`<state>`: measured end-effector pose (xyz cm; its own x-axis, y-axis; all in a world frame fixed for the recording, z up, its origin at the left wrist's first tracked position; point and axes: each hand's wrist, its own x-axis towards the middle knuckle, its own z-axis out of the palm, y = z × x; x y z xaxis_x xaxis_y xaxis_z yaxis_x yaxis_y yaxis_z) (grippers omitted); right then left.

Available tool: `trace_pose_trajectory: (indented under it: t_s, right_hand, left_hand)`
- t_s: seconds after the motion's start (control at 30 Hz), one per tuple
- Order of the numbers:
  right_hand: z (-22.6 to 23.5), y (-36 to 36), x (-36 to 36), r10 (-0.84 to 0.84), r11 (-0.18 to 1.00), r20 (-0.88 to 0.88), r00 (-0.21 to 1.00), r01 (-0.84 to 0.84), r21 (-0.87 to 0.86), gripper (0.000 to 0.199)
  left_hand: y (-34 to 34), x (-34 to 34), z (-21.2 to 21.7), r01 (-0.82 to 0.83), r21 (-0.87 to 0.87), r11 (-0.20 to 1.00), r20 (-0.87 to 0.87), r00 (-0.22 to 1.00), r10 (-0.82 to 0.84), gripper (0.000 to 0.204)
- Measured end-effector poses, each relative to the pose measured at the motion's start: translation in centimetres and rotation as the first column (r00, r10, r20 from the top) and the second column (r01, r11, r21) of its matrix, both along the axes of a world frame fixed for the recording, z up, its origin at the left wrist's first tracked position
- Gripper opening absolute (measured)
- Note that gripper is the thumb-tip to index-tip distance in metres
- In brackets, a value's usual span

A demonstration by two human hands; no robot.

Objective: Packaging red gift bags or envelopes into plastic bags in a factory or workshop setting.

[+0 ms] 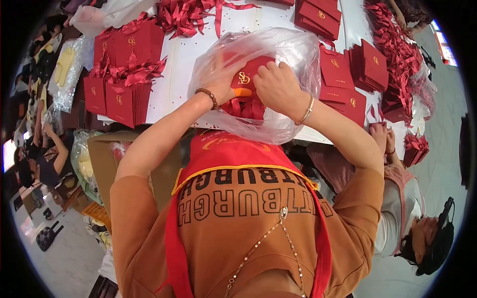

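A clear plastic bag [208, 42] lies open at the table's near edge, around red paper gift bags [258, 67] with a gold emblem and red ribbons [248, 108]. From the left, my left hand [222, 82] reaches into the plastic. Its thumb, in an orange finger cover [243, 92], presses on the front of the gift bags, while the other fingers are partly hidden behind film. My right hand [280, 87] is closed against the right side of the same gift bags. Whatever its curled fingers pinch is hidden.
Red gift bags [119, 102] with ribbons stand in stacks on the left of the white table [181, 62]. More stacks [367, 64] and a ribbon heap [395, 54] are on the right. A cardboard box [107, 159] stands below left. A co-worker [405, 218] sits at right.
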<state>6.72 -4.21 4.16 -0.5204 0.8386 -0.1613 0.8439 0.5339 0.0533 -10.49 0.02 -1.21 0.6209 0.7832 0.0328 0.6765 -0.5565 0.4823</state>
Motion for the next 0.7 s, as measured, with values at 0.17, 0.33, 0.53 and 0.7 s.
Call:
trace_pose_trajectory:
  t_s: [0.17,0.33,0.53,0.7]
  right_hand:
    - [-5.3,-0.1,0.0,0.017,0.999,-0.166,0.986,-0.008,0.052,0.052]
    - [-6.4,-0.1,-0.2,0.040,0.998,-0.165,0.985,-0.030,0.062,0.075]
    - [-5.8,0.4,-0.9,-0.017,0.997,-0.045,0.999,0.013,-0.077,0.078]
    - [-4.4,0.3,-1.2,-0.105,0.974,-0.034,0.994,0.096,-0.204,0.078]
  left_hand:
    - [0.4,0.0,-0.9,0.005,-0.099,0.995,0.033,0.999,-0.002,0.082]
    - [3.3,0.2,-1.4,0.035,-0.162,0.986,0.004,0.999,-0.034,0.073]
    - [9.0,3.0,-0.8,-0.055,-0.308,0.950,-0.116,0.993,0.020,0.043]
    - [11.5,2.7,0.6,0.051,-0.085,0.995,-0.054,0.997,-0.055,0.040]
